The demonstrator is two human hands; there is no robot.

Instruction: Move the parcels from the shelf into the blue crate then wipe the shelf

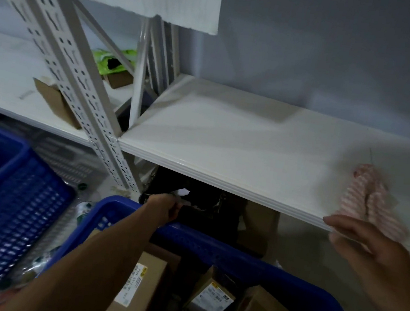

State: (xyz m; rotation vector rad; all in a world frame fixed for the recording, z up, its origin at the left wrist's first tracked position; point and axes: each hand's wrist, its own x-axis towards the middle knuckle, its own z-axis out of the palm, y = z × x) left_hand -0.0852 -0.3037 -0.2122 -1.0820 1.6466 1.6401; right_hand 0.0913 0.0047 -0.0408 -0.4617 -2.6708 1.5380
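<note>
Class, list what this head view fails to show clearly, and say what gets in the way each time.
- Parcel labels in the blue crate: print too small and blurred.
- Left hand: what its fingers grip is lost in shadow under the shelf.
- Right hand: motion blur hides any contact with the pink striped cloth.

Below and in front of the shelf (pixel 227 137) stands the crate (pixel 212 246) with parcels (pixel 137 293) inside, a cloth (pixel 371 200) lies on the shelf's right end, and another crate (pixel 7 206) sits left.
</note>
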